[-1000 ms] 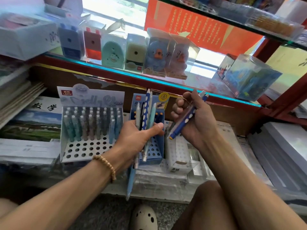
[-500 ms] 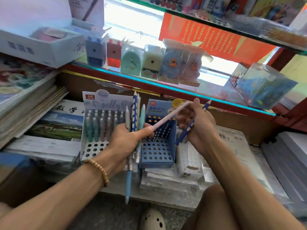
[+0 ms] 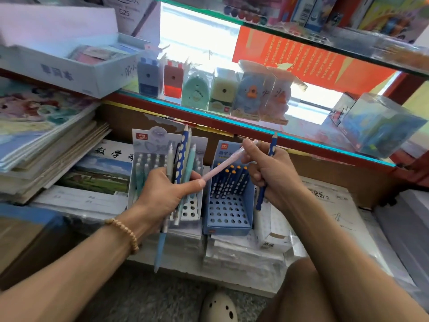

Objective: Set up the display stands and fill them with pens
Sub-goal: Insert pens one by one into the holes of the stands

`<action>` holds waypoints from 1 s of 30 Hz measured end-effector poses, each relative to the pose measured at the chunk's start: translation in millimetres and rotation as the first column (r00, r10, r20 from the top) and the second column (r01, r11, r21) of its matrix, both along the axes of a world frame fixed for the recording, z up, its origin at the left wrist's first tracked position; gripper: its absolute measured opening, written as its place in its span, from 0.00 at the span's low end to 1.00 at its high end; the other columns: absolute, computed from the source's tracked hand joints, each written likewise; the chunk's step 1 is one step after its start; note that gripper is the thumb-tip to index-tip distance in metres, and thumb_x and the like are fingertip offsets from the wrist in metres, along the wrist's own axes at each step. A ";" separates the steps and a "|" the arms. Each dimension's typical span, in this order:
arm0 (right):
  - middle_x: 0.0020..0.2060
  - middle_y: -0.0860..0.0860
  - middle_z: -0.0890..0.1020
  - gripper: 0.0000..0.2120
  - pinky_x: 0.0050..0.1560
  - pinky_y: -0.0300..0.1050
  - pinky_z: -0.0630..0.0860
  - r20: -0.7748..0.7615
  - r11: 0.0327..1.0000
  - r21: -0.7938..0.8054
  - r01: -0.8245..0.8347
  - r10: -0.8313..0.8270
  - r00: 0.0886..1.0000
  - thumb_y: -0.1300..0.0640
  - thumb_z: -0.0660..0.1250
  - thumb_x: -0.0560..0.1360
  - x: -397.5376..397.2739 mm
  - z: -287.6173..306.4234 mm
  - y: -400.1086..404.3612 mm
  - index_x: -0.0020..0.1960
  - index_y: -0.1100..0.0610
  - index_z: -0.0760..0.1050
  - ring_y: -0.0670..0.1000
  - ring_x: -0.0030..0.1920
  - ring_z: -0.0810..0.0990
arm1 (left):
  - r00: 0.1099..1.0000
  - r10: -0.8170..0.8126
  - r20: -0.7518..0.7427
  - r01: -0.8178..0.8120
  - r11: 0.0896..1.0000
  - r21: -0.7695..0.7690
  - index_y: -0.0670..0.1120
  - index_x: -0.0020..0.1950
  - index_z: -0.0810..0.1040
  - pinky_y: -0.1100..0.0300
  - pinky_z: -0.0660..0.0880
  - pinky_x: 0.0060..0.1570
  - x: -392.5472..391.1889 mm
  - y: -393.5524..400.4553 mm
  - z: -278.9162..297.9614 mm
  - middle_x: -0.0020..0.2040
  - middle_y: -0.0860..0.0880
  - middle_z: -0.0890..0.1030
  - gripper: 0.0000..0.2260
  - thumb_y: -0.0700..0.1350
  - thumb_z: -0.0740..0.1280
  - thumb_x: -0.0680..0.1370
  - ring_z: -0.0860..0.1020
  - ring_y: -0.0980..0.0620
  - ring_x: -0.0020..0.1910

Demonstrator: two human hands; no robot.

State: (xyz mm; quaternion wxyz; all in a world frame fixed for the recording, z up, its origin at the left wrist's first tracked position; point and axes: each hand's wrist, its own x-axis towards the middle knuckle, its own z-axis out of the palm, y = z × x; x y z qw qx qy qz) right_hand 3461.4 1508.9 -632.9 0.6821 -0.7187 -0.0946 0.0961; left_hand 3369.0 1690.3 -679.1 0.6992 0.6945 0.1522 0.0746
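Nearest, at the bottom edge of the view, a pale perforated shoe [image 3: 218, 306] is seen on the grey floor beside a bare knee. Above it, the left hand [image 3: 166, 192], with a beaded bracelet [image 3: 124, 233] on its wrist, is curled around a bunch of pens [image 3: 180, 163]; a dark blue white-dotted one, a pale teal one and a whitish one stand up out of the fist, and a light blue one hangs down below it. A pink pen [image 3: 224, 167] is pinched near its far end between the thumb and forefinger of the right hand [image 3: 271, 173], and its near end is touched by the left thumb tip. A blue pen [image 3: 264, 175] is also gripped under the other curled fingers of the right hand, tilted slightly from upright.

Behind the hands, two display stands are set side by side on wrapped paper packs on the low shelf: a white stand [image 3: 167, 173], its back rows filled with pastel pens, and a blue stand [image 3: 228, 203], with a back row of dotted blue pens and its front holes bare. Stacked notebooks [image 3: 46, 145] are piled at the left end of that shelf. Farther back, boxed pencil sharpeners [image 3: 209, 94] are lined along the front edge of a glass shelf [image 3: 301, 141], with a red banner [image 3: 301, 59] behind.
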 end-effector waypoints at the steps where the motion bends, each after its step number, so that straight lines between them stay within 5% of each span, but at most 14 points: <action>1: 0.33 0.52 0.79 0.11 0.22 0.35 0.65 0.025 1.000 -0.023 -0.002 0.002 1.000 0.52 0.69 0.78 -0.6 0.9 3.9 0.43 0.60 0.78 0.45 0.24 0.67 | 1.000 0.012 0.008 -0.013 1.000 0.016 0.42 0.42 0.83 0.61 0.75 0.40 -0.8 3.2 -0.5 0.40 0.46 0.82 0.04 0.40 0.76 0.70 0.81 0.56 0.39; 5: 0.34 0.54 0.80 0.08 0.25 0.34 0.67 0.077 0.994 -0.105 -0.031 0.039 0.996 0.57 0.69 0.78 -0.6 1.8 25.3 0.46 0.62 0.80 0.43 0.25 0.70 | 0.998 0.066 -0.008 -0.065 0.995 0.081 0.40 0.43 0.82 0.56 0.79 0.46 -6.0 18.0 -1.3 0.45 0.42 0.83 0.06 0.38 0.76 0.70 0.83 0.47 0.46; 11: 0.37 0.53 0.83 0.05 0.32 0.31 0.73 0.298 0.983 -0.175 0.049 0.006 0.954 0.59 0.74 0.74 2.6 -5.9 47.0 0.45 0.60 0.81 0.39 0.29 0.78 | 0.974 0.222 -0.042 -0.217 0.972 0.087 0.43 0.45 0.82 0.58 0.78 0.45 -11.8 44.8 2.8 0.45 0.46 0.84 0.07 0.42 0.77 0.70 0.82 0.50 0.46; 17: 0.38 0.50 0.85 0.04 0.48 0.51 0.83 0.422 0.932 -0.350 0.095 0.067 0.904 0.57 0.75 0.74 8.6 -27.2 63.6 0.45 0.57 0.82 0.48 0.40 0.84 | 0.926 0.377 -0.030 -0.378 0.925 -0.035 0.46 0.41 0.81 0.52 0.78 0.50 -17.3 73.6 9.4 0.43 0.47 0.83 0.04 0.43 0.75 0.72 0.81 0.48 0.48; 26: 0.39 0.45 0.83 0.03 0.40 0.30 0.74 0.442 0.842 -0.539 0.024 0.258 0.859 0.60 0.70 0.77 3.4 -39.9 93.4 0.46 0.56 0.83 0.41 0.41 0.81 | 0.924 0.383 0.006 -0.381 0.921 -0.081 0.48 0.37 0.82 0.56 0.75 0.46 -28.5 85.3 17.8 0.37 0.51 0.81 0.06 0.42 0.76 0.71 0.79 0.52 0.42; 30: 0.40 0.48 0.84 0.03 0.45 0.43 0.81 0.412 0.807 -0.591 0.016 0.285 0.865 0.60 0.71 0.77 0.1 -47.8 106.2 0.46 0.56 0.84 0.45 0.42 0.82 | 0.918 0.395 0.026 -0.389 0.913 -0.125 0.49 0.37 0.82 0.59 0.74 0.43 -32.8 87.0 20.0 0.38 0.51 0.82 0.06 0.41 0.76 0.71 0.79 0.53 0.42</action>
